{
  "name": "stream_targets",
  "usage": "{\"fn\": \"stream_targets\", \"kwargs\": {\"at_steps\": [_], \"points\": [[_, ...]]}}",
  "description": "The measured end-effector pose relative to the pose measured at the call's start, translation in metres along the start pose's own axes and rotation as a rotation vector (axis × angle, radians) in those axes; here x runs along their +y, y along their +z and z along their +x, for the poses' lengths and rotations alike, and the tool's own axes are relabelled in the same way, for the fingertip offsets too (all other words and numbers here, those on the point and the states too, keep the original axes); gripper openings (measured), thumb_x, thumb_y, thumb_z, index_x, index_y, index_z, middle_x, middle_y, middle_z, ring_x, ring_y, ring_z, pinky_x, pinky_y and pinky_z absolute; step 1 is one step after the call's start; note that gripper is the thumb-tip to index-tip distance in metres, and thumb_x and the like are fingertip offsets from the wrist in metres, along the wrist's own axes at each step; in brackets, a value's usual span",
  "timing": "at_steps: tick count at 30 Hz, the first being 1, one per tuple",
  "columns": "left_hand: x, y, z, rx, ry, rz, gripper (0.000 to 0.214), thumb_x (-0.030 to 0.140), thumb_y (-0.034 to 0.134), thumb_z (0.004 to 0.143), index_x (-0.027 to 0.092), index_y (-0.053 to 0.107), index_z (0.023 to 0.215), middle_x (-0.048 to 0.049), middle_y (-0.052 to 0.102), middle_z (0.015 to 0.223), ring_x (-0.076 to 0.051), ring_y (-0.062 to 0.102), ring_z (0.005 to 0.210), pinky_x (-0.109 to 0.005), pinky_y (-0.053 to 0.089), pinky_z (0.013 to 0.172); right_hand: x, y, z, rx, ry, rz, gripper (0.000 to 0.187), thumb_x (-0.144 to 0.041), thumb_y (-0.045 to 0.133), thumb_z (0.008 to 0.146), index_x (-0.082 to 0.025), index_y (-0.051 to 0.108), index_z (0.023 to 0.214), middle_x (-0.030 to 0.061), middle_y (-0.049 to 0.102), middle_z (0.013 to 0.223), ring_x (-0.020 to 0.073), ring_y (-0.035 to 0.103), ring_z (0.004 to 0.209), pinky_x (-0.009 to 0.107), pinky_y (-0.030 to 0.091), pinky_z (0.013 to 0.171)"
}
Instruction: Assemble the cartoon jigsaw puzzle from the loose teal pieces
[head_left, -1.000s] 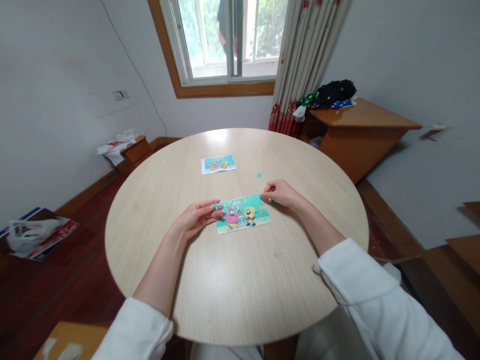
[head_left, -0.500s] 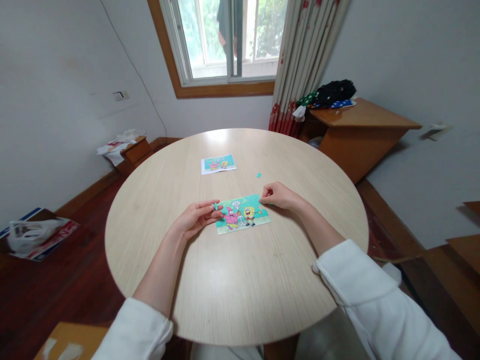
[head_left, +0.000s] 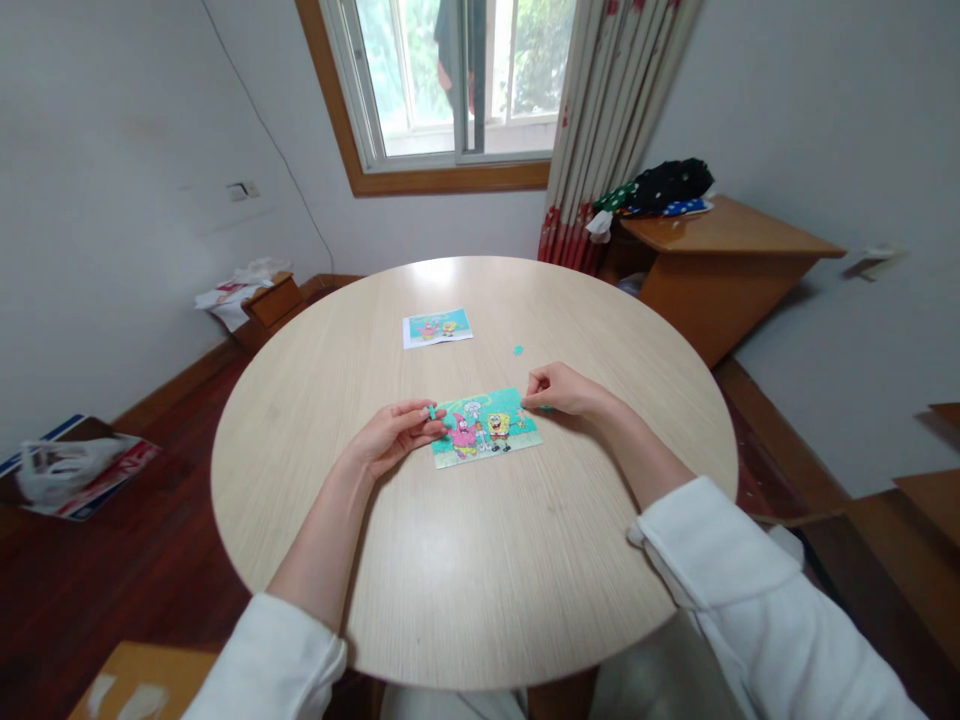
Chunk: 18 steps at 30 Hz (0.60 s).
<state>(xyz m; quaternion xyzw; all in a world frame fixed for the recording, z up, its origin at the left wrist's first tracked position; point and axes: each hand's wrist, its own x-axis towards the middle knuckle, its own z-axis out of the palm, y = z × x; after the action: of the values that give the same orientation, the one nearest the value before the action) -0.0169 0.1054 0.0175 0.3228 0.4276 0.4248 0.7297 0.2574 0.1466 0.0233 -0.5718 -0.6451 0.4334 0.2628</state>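
A small cartoon jigsaw puzzle (head_left: 486,428) lies flat in the middle of the round wooden table (head_left: 465,560). My left hand (head_left: 394,437) rests at the puzzle's left edge and pinches a small teal puzzle piece (head_left: 432,411) between thumb and fingers. My right hand (head_left: 559,389) sits at the puzzle's upper right corner, fingers curled and pressed on a teal piece there. One loose teal piece (head_left: 517,350) lies on the table beyond the puzzle.
A printed reference picture (head_left: 436,327) lies farther back on the table. A wooden desk (head_left: 712,260) with dark cloth stands at the right by a curtain (head_left: 607,120). A plastic bag (head_left: 56,470) and papers lie on the floor at left.
Almost nothing: my right hand has shifted very slightly at the puzzle's upper right corner. My left hand keeps its pinch on the piece.
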Motion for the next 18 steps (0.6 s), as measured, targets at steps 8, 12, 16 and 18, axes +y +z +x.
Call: {"fn": "stream_targets", "kwargs": {"at_steps": [8,12,16,18], "points": [[-0.0006,-0.0004,0.0001,0.001,-0.001,-0.016,0.008,0.003,0.060,0.074,0.010,0.062,0.079,-0.0105,0.071,0.081,-0.017,0.069,0.066,-0.036,0.054,0.079,0.0029,0.0011,-0.0011,0.029,-0.018,0.136,0.015,-0.019,0.066,0.056,-0.016,0.051,0.056,-0.0027,0.051,0.049,0.0081,0.045,0.050,0.022,0.031,0.049],[0.0001,0.0002,0.0001,-0.001,-0.001,-0.021,0.008,0.003,0.060,0.074,0.010,0.062,0.078,-0.0107,0.071,0.081,-0.017,0.069,0.066,-0.036,0.054,0.079,0.0029,0.0006,0.0007,0.003,-0.007,0.014,0.014,-0.016,0.065,0.054,-0.015,0.051,0.053,-0.0028,0.050,0.048,0.0072,0.042,0.048,0.022,0.029,0.047],[0.0008,0.0006,0.0000,-0.002,-0.001,-0.023,0.008,0.003,0.059,0.074,0.010,0.062,0.078,-0.0101,0.071,0.080,-0.017,0.069,0.066,-0.035,0.055,0.077,0.0007,0.0000,0.0008,-0.004,-0.010,-0.047,0.013,-0.015,0.065,0.055,-0.015,0.051,0.053,-0.0026,0.051,0.049,0.0071,0.042,0.048,0.022,0.028,0.047],[0.0008,0.0002,0.0001,-0.004,0.003,-0.019,0.008,0.003,0.060,0.073,0.010,0.061,0.078,-0.0102,0.071,0.081,-0.017,0.069,0.066,-0.034,0.055,0.077,-0.0008,0.0000,0.0000,0.015,-0.012,-0.001,0.013,-0.016,0.064,0.057,-0.015,0.051,0.055,-0.0023,0.051,0.050,0.0077,0.044,0.049,0.022,0.030,0.048]]}}
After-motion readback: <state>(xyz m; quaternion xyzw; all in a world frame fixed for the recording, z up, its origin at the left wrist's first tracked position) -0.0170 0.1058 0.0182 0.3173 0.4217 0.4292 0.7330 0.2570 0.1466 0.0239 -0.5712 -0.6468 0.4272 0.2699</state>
